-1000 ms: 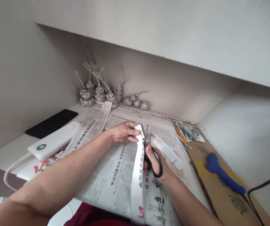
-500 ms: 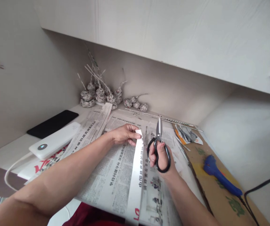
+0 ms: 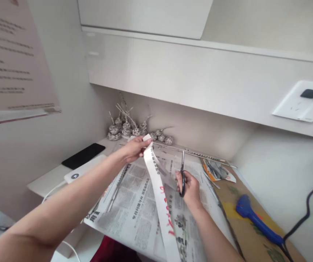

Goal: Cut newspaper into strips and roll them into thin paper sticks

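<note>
My left hand (image 3: pixel 136 148) pinches the upper end of a long white paper strip (image 3: pixel 157 185) printed with black and red characters. The strip hangs down toward me over the newspaper sheets (image 3: pixel 138 203) on the desk. My right hand (image 3: pixel 190 185) grips a pair of scissors (image 3: pixel 183 171) by the black handles, with the metal blades pointing up and away. The blades look closed, seen nearly edge-on. They stand to the right of the strip, apart from it.
Several woven paper gourds (image 3: pixel 126 129) stand along the back wall. A black phone (image 3: pixel 83 155) and a white power bank (image 3: pixel 75 175) lie at the left. A blue glue gun (image 3: pixel 257 218) with a black cord rests on cardboard (image 3: pixel 233 203) at the right. Thin paper sticks (image 3: pixel 200 154) lie at the back.
My left hand has lifted the strip up and to the left, away from the scissors. The scissors have turned edge-on. The view has tilted upward, showing the wall socket and cabinet.
</note>
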A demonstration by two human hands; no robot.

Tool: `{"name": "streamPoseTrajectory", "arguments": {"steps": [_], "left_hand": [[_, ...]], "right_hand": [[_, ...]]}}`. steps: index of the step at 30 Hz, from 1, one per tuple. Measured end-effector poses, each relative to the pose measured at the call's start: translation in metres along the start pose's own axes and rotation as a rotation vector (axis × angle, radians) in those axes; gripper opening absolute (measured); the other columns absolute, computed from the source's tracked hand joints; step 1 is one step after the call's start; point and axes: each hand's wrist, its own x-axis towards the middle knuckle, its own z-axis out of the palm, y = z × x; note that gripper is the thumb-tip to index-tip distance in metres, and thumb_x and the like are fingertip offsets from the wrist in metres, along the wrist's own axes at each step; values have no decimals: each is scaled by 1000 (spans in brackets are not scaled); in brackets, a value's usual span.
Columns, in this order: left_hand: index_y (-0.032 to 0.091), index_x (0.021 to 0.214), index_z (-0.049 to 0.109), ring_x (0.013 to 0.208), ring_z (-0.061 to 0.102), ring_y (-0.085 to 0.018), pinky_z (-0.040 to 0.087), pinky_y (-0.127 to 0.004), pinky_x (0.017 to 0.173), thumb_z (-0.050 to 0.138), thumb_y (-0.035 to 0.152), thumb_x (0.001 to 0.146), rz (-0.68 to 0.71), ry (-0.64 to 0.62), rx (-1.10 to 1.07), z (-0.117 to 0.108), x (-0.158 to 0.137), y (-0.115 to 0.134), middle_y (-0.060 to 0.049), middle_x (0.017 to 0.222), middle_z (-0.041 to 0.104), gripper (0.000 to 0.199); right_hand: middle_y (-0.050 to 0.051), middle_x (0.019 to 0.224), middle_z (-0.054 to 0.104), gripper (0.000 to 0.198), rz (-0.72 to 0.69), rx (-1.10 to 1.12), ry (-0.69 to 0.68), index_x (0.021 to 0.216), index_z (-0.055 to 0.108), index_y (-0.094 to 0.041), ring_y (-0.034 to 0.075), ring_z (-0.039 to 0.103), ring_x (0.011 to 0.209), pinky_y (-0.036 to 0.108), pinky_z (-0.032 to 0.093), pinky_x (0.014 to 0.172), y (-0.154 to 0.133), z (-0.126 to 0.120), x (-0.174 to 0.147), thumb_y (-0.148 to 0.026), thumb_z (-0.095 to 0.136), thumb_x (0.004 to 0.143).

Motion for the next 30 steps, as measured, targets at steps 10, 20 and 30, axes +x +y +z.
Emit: {"name": "streamPoseTrajectory", "arguments": {"steps": [10, 20, 30], "left_hand": [[14, 105, 51, 35, 21, 3, 11, -11, 43, 30, 24, 95, 34, 170, 350, -2, -102, 147, 7, 54, 36, 25], [9, 117, 45, 50, 31, 1, 28, -22, 57, 44, 44, 91, -24, 88, 1112, -46, -88, 150, 6, 64, 40, 44], [17, 99, 65, 75, 66, -18, 50, -26, 63, 64, 28, 79, -250, 33, 1327, -93, 25, 45, -6, 91, 68, 23]], "right_hand": [[-6, 48, 48, 41, 67, -12, -83, 63, 52, -19, 9, 48, 39, 20, 40, 39, -11, 0, -1, -55, 64, 76], [-4, 47, 50, 46, 81, -126, -29, 62, 54, -19, 11, 47, 38, 22, 39, 40, -1, -4, 4, -63, 60, 75], [-2, 45, 51, 49, 15, -362, 27, 58, 54, -19, 13, 48, 44, 23, 36, 46, 3, -10, 8, -65, 58, 75]]}}
